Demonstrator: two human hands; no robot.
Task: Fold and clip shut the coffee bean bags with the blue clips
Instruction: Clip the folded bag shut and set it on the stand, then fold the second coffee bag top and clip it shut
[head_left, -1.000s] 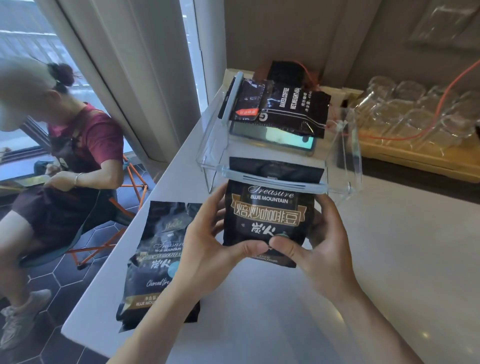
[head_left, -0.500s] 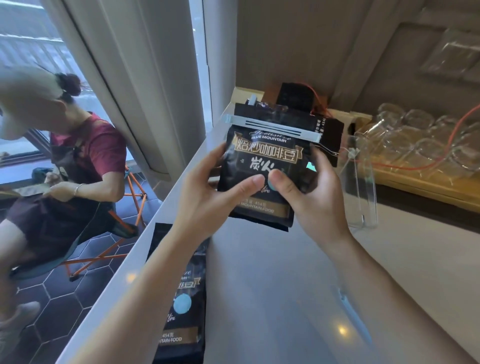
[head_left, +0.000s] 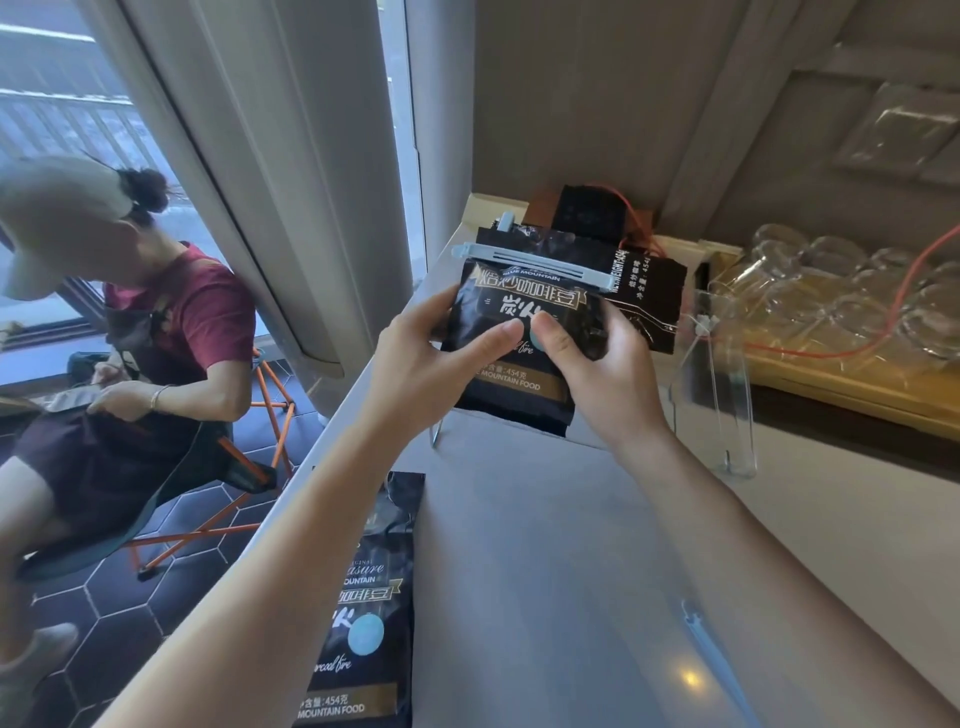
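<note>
Holding clipped coffee bean bag (head_left: 514, 358) between left hand (head_left: 415, 374) and right hand (head_left: 597, 374), thumbs pinching its front | blue clip (head_left: 535, 265) above fingertips | advise lowering level beside stored bag (head_left: 644, 301) beyond fingers; unclipped bag (head_left: 358, 623) awaits.

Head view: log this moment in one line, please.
both hands hold black coffee bean bag | light blue clip across folded top | over clear plastic rack | second bag unclipped on counter
</note>
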